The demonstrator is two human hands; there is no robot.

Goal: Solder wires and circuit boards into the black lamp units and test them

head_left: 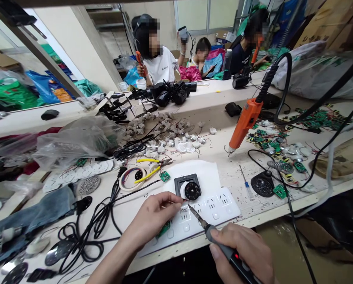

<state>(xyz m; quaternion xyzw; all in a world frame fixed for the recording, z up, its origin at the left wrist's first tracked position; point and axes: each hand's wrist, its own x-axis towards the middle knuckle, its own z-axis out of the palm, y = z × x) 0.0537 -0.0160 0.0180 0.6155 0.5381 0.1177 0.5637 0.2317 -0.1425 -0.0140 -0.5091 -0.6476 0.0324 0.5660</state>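
My right hand is wrapped around a soldering iron with a small red light lit on its handle. The iron's tip points up and left, close to the fingertips of my left hand. That hand is closed in a pinch on a thin wire. Just beyond the fingertips a round black disc sits on a dark grey square frame. Under both lies a white power strip panel. A green circuit board shows partly beneath my left hand.
An orange electric screwdriver hangs on the right. Yellow-handled pliers, a tape roll and black cables lie left. Small white motors are heaped behind; circuit boards pile up right. Several people sit across the bench.
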